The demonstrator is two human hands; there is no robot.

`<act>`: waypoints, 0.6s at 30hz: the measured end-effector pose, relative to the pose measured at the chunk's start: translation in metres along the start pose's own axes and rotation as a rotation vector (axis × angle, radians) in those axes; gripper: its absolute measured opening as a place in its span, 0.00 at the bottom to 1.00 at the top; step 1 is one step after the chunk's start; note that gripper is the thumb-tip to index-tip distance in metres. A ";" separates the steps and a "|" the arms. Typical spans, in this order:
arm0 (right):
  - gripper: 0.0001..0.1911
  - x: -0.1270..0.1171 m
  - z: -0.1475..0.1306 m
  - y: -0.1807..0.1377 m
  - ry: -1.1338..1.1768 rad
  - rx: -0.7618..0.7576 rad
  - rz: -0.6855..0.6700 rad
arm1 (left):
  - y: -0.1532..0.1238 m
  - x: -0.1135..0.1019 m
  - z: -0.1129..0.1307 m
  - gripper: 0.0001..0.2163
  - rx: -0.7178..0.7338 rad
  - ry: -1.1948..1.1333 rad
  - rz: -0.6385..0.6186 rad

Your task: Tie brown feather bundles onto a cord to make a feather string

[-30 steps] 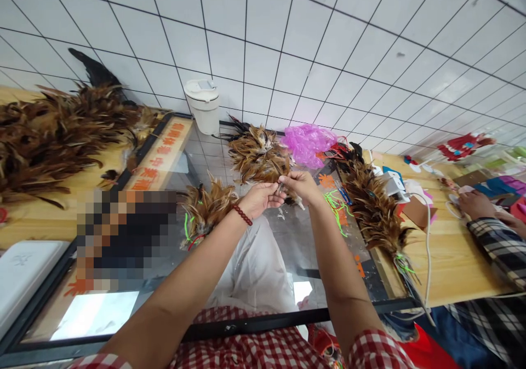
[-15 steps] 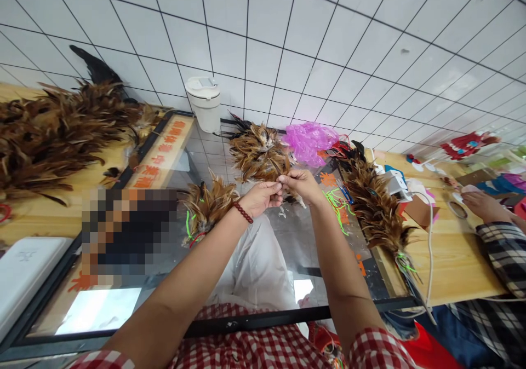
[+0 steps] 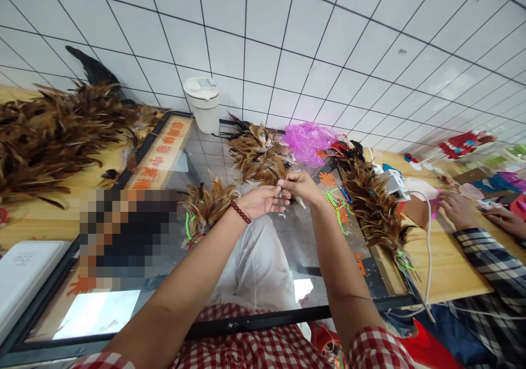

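My left hand (image 3: 263, 200), a dark red bead bracelet (image 3: 240, 212) at its wrist, meets my right hand (image 3: 303, 187) over the glass tabletop. The thumb and fingers of my right hand pinch a small brown feather, mostly hidden. My left fingers are bent and closed at the same spot; what they hold is too small to make out. Just behind the hands lies a bundle of brown feathers (image 3: 258, 153). A smaller feather bunch (image 3: 211, 202) rests left of my left hand, and small white fluff (image 3: 281, 214) lies below the fingers.
A white lidded bin (image 3: 204, 106) and pink plastic bag (image 3: 309, 143) stand along the tiled wall. Right are green strings (image 3: 337, 207), a long feather bundle (image 3: 372, 205) and a white cable (image 3: 429, 248). Another person's hands (image 3: 458, 210) work farther right. Feathers (image 3: 57, 139) heap at left.
My hands stay together; my left fingers have loosened slightly and the feather tip above the pinch shows less. The other person's hand has moved left, and a second hand has come into view.
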State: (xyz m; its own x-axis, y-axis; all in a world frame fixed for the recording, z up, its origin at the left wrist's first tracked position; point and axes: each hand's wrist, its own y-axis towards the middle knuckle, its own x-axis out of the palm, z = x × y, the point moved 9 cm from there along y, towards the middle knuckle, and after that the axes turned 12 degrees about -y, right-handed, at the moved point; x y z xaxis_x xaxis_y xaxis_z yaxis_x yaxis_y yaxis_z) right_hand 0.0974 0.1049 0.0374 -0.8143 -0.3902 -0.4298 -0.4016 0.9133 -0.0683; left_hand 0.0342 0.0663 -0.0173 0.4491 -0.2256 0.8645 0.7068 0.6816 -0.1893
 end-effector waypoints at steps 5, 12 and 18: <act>0.20 0.000 0.005 0.001 0.083 0.049 0.026 | 0.000 -0.001 -0.001 0.04 -0.038 -0.145 -0.012; 0.20 0.002 0.001 -0.002 0.079 0.051 -0.013 | -0.001 -0.005 -0.004 0.05 -0.100 -0.145 -0.012; 0.21 0.001 -0.006 0.002 -0.087 -0.060 0.022 | 0.000 -0.005 -0.007 0.06 -0.102 -0.108 0.008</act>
State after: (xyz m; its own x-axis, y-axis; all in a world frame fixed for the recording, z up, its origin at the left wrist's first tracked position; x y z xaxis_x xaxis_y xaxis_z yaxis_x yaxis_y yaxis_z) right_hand 0.0935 0.1054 0.0428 -0.7847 -0.3566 -0.5070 -0.4111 0.9116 -0.0050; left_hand 0.0354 0.0626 -0.0251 0.3977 -0.1403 0.9067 0.7578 0.6074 -0.2384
